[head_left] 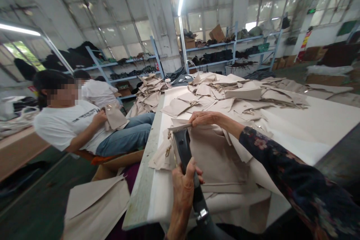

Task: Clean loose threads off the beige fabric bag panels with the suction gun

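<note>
My left hand [184, 187] is wrapped around a black handheld tool [184, 146], long and slightly curved, with a shiny metal fitting low on its body. The tool's broad upper end meets the edge of a beige fabric piece [180, 123]. My right hand [205, 118], below a dark floral sleeve, pinches that piece at its edge. A small gold-coloured metal clasp [168, 151] hangs just left of the tool. Beneath the right forearm lies a larger beige panel [216, 157]. I cannot make out the tool's exact kind.
Piles of beige pieces [210, 99] with metal fittings cover the table's far part. The table edge [142, 191] runs along my left. Beyond it, a seated person [84, 120] holds a beige piece. More fabric [95, 206] lies over a cardboard box. Loaded shelves [213, 47] stand behind.
</note>
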The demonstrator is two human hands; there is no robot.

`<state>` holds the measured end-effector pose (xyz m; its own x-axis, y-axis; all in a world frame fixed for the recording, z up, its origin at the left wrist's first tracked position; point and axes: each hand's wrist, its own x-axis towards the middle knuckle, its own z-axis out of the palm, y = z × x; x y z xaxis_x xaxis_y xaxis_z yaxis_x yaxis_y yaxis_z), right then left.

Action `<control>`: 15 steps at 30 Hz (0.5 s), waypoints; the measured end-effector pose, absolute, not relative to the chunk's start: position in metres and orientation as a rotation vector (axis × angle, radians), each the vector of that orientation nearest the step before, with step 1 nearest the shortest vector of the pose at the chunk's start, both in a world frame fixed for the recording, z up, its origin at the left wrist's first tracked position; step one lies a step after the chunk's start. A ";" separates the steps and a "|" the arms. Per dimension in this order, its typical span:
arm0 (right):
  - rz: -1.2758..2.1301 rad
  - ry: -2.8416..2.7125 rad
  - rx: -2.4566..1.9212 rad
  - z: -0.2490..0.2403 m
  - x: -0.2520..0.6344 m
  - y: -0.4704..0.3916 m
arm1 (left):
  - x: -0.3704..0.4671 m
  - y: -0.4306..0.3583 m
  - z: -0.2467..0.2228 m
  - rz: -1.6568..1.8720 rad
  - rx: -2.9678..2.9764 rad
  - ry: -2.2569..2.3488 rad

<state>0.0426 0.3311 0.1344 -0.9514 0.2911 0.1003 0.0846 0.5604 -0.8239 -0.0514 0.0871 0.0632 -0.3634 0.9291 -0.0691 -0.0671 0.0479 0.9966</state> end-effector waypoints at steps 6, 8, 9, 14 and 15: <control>1.342 -2.487 -0.479 0.124 0.040 0.336 | -0.048 0.074 0.063 1.352 1.001 1.556; 1.357 -2.500 -0.466 0.125 0.040 0.334 | -0.050 0.076 0.063 1.346 1.009 1.570; 1.370 -2.505 -0.454 0.125 0.040 0.333 | -0.050 0.078 0.063 1.347 1.005 1.578; 1.470 -2.504 -0.373 0.129 0.042 0.332 | -0.055 0.086 0.064 1.355 1.009 1.566; 1.486 -2.503 -0.360 0.129 0.042 0.332 | -0.056 0.088 0.065 1.354 1.019 1.571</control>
<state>0.0415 0.3321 0.1293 -0.9486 0.3120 0.0534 0.1025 0.4624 -0.8807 -0.0562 0.0879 0.0645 -0.3489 0.9346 -0.0694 0.0696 0.0997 0.9926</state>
